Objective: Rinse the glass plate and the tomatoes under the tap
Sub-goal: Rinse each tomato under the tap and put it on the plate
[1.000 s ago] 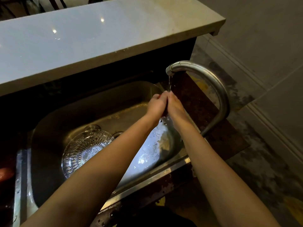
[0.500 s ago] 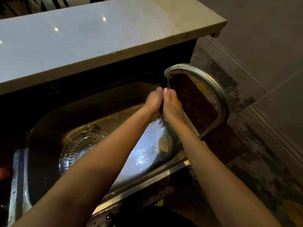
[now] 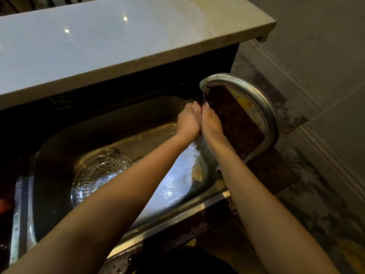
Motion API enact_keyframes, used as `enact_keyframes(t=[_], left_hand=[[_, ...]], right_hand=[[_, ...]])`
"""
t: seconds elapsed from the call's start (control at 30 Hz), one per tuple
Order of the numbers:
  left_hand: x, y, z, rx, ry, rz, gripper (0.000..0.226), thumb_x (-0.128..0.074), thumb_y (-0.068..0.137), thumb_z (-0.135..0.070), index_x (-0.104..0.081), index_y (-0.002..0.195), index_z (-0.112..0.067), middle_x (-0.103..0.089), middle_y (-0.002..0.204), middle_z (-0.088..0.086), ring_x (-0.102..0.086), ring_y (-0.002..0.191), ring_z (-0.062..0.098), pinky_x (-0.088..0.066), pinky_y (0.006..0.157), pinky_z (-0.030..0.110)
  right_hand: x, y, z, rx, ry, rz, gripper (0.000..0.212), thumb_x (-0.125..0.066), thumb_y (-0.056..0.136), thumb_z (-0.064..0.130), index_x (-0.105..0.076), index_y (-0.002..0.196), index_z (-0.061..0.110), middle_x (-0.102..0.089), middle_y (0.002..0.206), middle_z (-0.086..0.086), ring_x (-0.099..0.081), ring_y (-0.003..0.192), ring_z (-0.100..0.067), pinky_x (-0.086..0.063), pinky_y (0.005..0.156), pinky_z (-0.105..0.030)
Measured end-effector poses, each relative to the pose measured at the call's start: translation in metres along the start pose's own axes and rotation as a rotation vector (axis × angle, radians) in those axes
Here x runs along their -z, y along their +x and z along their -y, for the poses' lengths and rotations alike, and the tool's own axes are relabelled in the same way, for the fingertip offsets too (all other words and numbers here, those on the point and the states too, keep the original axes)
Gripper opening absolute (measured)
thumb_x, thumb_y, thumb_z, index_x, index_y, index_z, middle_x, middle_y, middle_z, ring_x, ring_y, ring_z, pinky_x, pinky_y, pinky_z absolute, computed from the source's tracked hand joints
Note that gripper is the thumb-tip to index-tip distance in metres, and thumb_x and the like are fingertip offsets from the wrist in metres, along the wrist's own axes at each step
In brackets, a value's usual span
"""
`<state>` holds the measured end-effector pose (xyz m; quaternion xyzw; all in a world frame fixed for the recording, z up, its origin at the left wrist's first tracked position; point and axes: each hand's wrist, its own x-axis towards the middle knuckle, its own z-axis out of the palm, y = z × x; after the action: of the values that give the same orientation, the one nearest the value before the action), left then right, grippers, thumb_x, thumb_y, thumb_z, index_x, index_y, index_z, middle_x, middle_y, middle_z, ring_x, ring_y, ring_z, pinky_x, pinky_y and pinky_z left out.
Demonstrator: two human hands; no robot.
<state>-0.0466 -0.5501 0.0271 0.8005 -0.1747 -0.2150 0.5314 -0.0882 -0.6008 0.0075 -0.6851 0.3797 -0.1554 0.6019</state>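
1. Left hand [image 3: 188,120]: raised under the tap spout, pressed side by side against the right hand, fingers curled inward. Whether it holds anything cannot be told; the palm faces away from the camera.
2. Right hand [image 3: 210,123]: touching the left hand, fingers cupped toward it. A dark reddish sliver shows in the seam between the two hands; it may be a tomato, but this cannot be confirmed.
3. Water: a thin stream falls from the tap [image 3: 205,85] onto the line where the two hands meet.
4. Tap: a curved metal pipe that rises from the right edge of the sink [image 3: 177,212] and arcs over its far right corner.
5. Glass plate [image 3: 98,173]: a ribbed clear dish lying in the sink bowl toward the left side, partly hidden by the left forearm and well apart from the stream. A smaller glass piece sits just beyond it.
6. Tomatoes: a reddish shape [image 3: 5,205] at the left edge of the view, outside the sink, is possibly one; it is too dim to confirm.
7. Step in hand (judgement): rubbing something small, or the hands themselves, under the stream.
8. Next move (judgement): it calls for parting the hands, reaching left for the glass plate and carrying it under the stream with a firm two-handed hold, since wet glass slips.
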Motion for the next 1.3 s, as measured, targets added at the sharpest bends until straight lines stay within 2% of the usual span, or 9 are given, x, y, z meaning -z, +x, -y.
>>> enact_keyframes(t=[0.1, 0.27, 0.43, 0.6, 0.7, 0.9, 1.03, 1.23, 1.3], left_hand=[[0.007, -0.008, 0.01, -0.361, 0.351, -0.016, 0.027, -0.032, 0.1, -0.032, -0.048, 0.096, -0.01, -0.049, 0.085, 0.003, -0.048, 0.072, 0.017, -0.03, 0.061, 0.029], [0.023, -0.004, 0.025, -0.622, 0.616, -0.038, 0.032, -0.032, 0.1, -0.03, -0.054, 0.113, -0.012, -0.058, 0.106, 0.008, -0.056, 0.092, 0.021, -0.026, 0.068, 0.019], [0.021, -0.003, 0.013, -0.375, 0.388, -0.01, 0.044, -0.023, 0.102, -0.034, -0.056, 0.086, -0.009, -0.056, 0.068, 0.002, -0.055, 0.061, 0.016, -0.035, 0.055, 0.022], [0.025, 0.01, 0.003, -0.101, 0.189, 0.135, 0.054, -0.019, 0.102, -0.031, -0.049, 0.062, -0.011, -0.047, 0.052, 0.005, -0.044, 0.048, 0.017, -0.037, 0.054, 0.029], [0.025, 0.002, 0.003, -0.291, 0.489, 0.073, 0.049, -0.022, 0.102, -0.031, -0.052, 0.067, -0.014, -0.051, 0.058, 0.004, -0.049, 0.053, 0.02, -0.037, 0.053, 0.029], [0.034, -0.006, 0.019, -0.628, 0.786, -0.083, 0.035, -0.029, 0.1, -0.027, -0.055, 0.088, -0.007, -0.063, 0.071, 0.011, -0.061, 0.062, 0.033, -0.047, 0.055, 0.042], [0.033, -0.009, 0.024, -0.432, 0.471, 0.059, 0.033, -0.028, 0.101, -0.026, -0.055, 0.091, -0.011, -0.058, 0.084, 0.008, -0.058, 0.081, 0.026, -0.043, 0.069, 0.035], [0.041, -0.01, 0.02, 0.1, -0.2, 0.317, 0.037, -0.032, 0.101, -0.026, -0.047, 0.132, -0.013, -0.062, 0.097, 0.009, -0.06, 0.077, 0.019, -0.053, 0.078, 0.037], [0.05, -0.01, 0.022, 0.184, -0.344, 0.36, 0.035, -0.034, 0.101, -0.025, -0.05, 0.127, -0.008, -0.068, 0.078, 0.003, -0.063, 0.063, 0.01, -0.056, 0.074, 0.03]], right_hand=[[0.007, 0.012, 0.008, -0.141, -0.059, 0.0, 0.055, -0.026, 0.096, 0.048, -0.058, 0.119, 0.01, -0.066, 0.105, -0.013, -0.061, 0.098, -0.026, -0.049, 0.085, -0.035], [0.006, 0.011, 0.016, -0.324, -0.052, 0.091, 0.039, -0.029, 0.096, 0.047, -0.054, 0.095, 0.017, -0.054, 0.042, -0.002, -0.048, 0.031, -0.012, -0.031, 0.029, -0.014], [-0.004, 0.006, 0.014, 0.03, -0.326, -0.035, 0.054, -0.022, 0.099, 0.039, -0.06, 0.109, 0.003, -0.063, 0.096, -0.014, -0.059, 0.094, -0.029, -0.043, 0.073, -0.03], [-0.002, -0.014, 0.004, 0.153, -0.338, -0.085, 0.05, -0.022, 0.096, 0.05, -0.054, 0.111, 0.015, -0.055, 0.082, 0.002, -0.054, 0.085, -0.021, -0.041, 0.071, -0.034], [-0.007, -0.011, 0.005, 0.053, -0.197, -0.184, 0.051, -0.022, 0.098, 0.045, -0.06, 0.114, 0.014, -0.061, 0.099, -0.005, -0.055, 0.091, -0.019, -0.041, 0.076, -0.032], [0.004, 0.0, 0.012, -0.378, 0.195, 0.24, 0.044, -0.032, 0.094, 0.041, -0.046, 0.059, 0.018, -0.039, 0.035, 0.002, -0.026, 0.025, -0.009, -0.019, 0.035, -0.012], [0.002, -0.006, 0.009, -0.272, 0.027, 0.122, 0.044, -0.028, 0.096, 0.046, -0.055, 0.077, 0.017, -0.048, 0.041, 0.003, -0.039, 0.035, -0.009, -0.029, 0.038, -0.02], [0.004, -0.019, -0.007, 0.083, -0.127, 0.16, 0.025, -0.039, 0.096, 0.039, -0.052, 0.116, 0.029, -0.06, 0.11, -0.003, -0.062, 0.073, -0.001, -0.048, 0.056, -0.014], [0.008, -0.021, -0.01, 0.158, -0.211, 0.235, 0.031, -0.045, 0.094, 0.038, -0.047, 0.125, 0.036, -0.049, 0.122, 0.001, -0.059, 0.084, 0.004, -0.049, 0.068, -0.013]])
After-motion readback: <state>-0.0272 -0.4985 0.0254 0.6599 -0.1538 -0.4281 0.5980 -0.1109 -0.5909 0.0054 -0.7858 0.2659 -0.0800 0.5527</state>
